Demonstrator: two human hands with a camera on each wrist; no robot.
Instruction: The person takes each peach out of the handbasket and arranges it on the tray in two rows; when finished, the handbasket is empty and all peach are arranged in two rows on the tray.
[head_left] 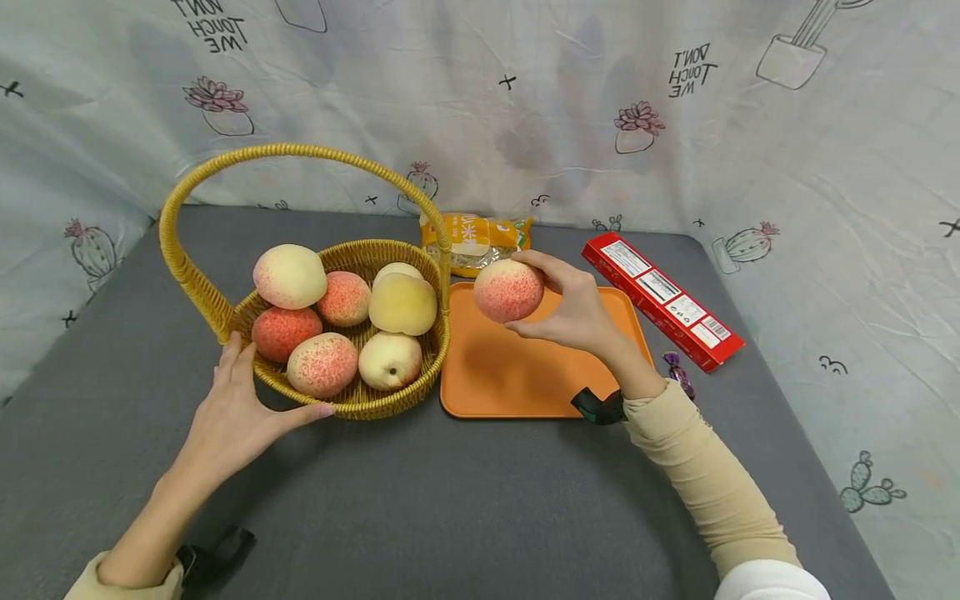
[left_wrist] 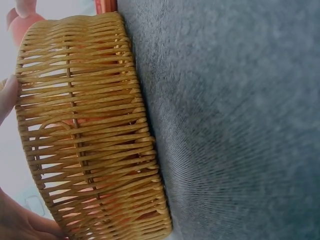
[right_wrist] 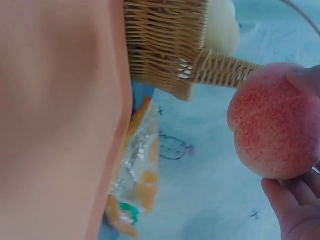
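Observation:
A pink and cream peach (head_left: 508,291) is pinched between the fingers and thumb of my right hand (head_left: 573,308), above the orange tray (head_left: 487,392). In the right wrist view the same peach (right_wrist: 275,122) covers part of the fingers. To the left stands a yellow woven basket (head_left: 382,407) with a tall arched handle, holding several peaches (head_left: 322,365). My left hand (head_left: 232,417) rests against its near left side, thumb and fingers spread along the rim. The left wrist view shows the thumb (left_wrist: 7,97) touching the basket's wall (left_wrist: 90,125).
Behind the tray lies an orange and clear packet (head_left: 472,237). A long red box (head_left: 663,300) lies at the tray's right, near a purple wrapped candy (head_left: 678,375). All stand on a grey table (head_left: 450,508), with a patterned curtain (head_left: 480,108) behind.

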